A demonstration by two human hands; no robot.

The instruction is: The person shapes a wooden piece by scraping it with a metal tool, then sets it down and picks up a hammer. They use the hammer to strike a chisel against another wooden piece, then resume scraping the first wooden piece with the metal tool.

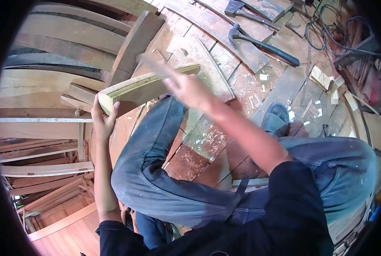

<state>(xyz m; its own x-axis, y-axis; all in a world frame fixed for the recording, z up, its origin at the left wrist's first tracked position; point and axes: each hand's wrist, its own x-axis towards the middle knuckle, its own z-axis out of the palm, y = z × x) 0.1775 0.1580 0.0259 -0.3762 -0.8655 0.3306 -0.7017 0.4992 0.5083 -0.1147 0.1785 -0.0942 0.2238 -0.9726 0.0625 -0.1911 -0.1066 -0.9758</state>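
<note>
My left hand (104, 118) grips the near end of a curved wooden piece (137, 94), thumb on one side and fingers on the other. The piece slants up and away from the hand, with a pale, grooved upper edge. Above its far half is my right hand (186, 88), closed around a long, flat, greyish tool (153, 65). That tool is smeared by motion and overlaps the wood's upper edge; I cannot tell its exact kind.
A claw hammer (263, 46) and an axe-like tool (251, 15) lie on boards at the upper right. Stacked planks (66, 36) line the left side. Wood scraps (325, 81) and cables (323, 27) are at right. Another person's clothed leg (150, 230) shows at the bottom.
</note>
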